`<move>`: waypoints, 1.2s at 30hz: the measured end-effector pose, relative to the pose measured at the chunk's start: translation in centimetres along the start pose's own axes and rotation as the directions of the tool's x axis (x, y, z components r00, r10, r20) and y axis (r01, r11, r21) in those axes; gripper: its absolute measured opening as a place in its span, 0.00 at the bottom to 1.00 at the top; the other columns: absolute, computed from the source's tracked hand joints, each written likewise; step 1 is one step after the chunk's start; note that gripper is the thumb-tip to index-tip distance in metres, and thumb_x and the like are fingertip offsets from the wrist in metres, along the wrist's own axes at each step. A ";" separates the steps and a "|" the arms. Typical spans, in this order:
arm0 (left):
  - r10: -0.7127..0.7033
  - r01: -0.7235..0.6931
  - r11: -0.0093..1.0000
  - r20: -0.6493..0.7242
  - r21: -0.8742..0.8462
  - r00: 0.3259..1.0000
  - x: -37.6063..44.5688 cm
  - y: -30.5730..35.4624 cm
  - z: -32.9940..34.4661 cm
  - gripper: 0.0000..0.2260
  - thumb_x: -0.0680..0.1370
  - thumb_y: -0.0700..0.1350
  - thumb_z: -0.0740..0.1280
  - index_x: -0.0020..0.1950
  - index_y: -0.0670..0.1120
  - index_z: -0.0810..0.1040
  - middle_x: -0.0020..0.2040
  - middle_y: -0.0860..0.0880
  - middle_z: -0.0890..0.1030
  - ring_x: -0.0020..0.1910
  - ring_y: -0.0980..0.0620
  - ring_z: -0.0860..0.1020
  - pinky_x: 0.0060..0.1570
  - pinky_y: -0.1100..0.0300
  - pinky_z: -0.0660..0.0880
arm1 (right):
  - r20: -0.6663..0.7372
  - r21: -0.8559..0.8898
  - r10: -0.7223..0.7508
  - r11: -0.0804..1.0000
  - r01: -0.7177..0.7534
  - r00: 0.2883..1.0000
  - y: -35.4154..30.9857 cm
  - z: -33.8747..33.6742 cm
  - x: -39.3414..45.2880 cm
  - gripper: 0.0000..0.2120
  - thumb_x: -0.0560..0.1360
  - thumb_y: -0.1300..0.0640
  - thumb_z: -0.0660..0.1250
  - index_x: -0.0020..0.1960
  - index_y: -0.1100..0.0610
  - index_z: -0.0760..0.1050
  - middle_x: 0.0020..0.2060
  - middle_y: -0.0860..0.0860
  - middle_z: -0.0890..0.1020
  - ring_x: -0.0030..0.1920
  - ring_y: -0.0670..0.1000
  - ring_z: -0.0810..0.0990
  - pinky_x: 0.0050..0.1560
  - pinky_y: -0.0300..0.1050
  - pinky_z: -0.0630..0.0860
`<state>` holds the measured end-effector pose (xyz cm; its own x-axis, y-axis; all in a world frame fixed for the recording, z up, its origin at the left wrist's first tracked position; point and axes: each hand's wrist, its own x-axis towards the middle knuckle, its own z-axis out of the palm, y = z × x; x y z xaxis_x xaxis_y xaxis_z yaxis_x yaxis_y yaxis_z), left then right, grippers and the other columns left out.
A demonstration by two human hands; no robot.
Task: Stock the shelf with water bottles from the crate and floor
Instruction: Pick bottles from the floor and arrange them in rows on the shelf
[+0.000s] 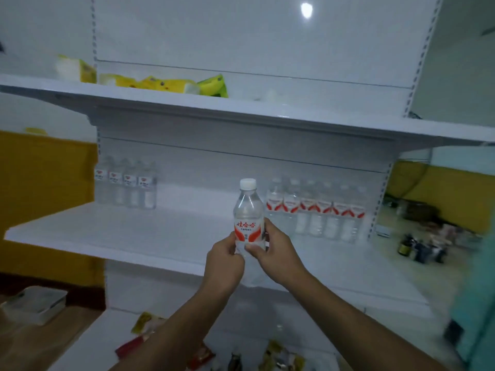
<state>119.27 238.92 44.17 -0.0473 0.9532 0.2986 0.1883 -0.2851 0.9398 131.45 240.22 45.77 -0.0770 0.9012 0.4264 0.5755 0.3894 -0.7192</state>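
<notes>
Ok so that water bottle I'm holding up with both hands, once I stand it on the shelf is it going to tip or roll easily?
The water bottle looks full and capped, so it is probably fairly heavy and steady upright on the flat shelf. It is tall and narrow, so a knock near the cap might topple it, and its round body would likely roll. The clear plastic may flex slightly where the left hand and right hand grip it.

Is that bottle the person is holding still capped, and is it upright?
Capped and upright. The water bottle has its white cap on top, pointing straight up, while the left hand and right hand grip its lower half.
</notes>
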 end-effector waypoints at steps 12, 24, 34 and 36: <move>0.152 -0.173 0.985 0.362 0.028 0.920 -0.6 1.6 13.9 0.18 0.78 0.37 0.60 0.63 0.53 0.77 0.55 0.54 0.82 0.50 0.57 0.79 0.47 0.69 0.72 | -0.332 -0.035 0.176 0.980 -0.198 0.927 7.5 -11.2 -6.0 0.19 0.73 0.59 0.73 0.60 0.46 0.71 0.54 0.43 0.80 0.54 0.38 0.78 0.58 0.35 0.74; 0.253 -0.329 0.937 0.423 0.115 0.870 8.2 -1.8 19.0 0.19 0.81 0.38 0.57 0.71 0.48 0.69 0.60 0.51 0.79 0.50 0.57 0.76 0.52 0.72 0.69 | -0.386 0.113 0.237 0.971 -0.210 0.891 15.1 -11.3 1.4 0.19 0.75 0.60 0.70 0.61 0.47 0.68 0.52 0.38 0.77 0.50 0.30 0.74 0.51 0.19 0.68; -0.035 -0.519 0.598 0.667 0.611 0.744 13.6 -11.1 21.0 0.28 0.81 0.57 0.52 0.77 0.46 0.53 0.78 0.48 0.56 0.76 0.51 0.55 0.73 0.58 0.52 | -0.368 0.140 0.271 0.962 -0.235 0.890 22.1 -10.3 12.8 0.22 0.76 0.62 0.69 0.68 0.55 0.69 0.59 0.46 0.76 0.59 0.44 0.75 0.60 0.34 0.72; -0.015 -0.564 0.568 0.692 0.600 0.722 13.9 -11.8 21.1 0.28 0.81 0.58 0.51 0.76 0.44 0.57 0.77 0.47 0.58 0.75 0.49 0.57 0.73 0.57 0.54 | -0.374 0.119 0.267 0.963 -0.240 0.888 23.4 -9.9 15.4 0.21 0.75 0.62 0.70 0.67 0.58 0.70 0.60 0.51 0.76 0.60 0.48 0.76 0.66 0.46 0.73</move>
<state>137.13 257.67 33.77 0.6420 0.7619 0.0862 0.7222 -0.6386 0.2656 151.80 261.35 40.96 0.3901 0.8333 0.3917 0.4763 0.1815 -0.8604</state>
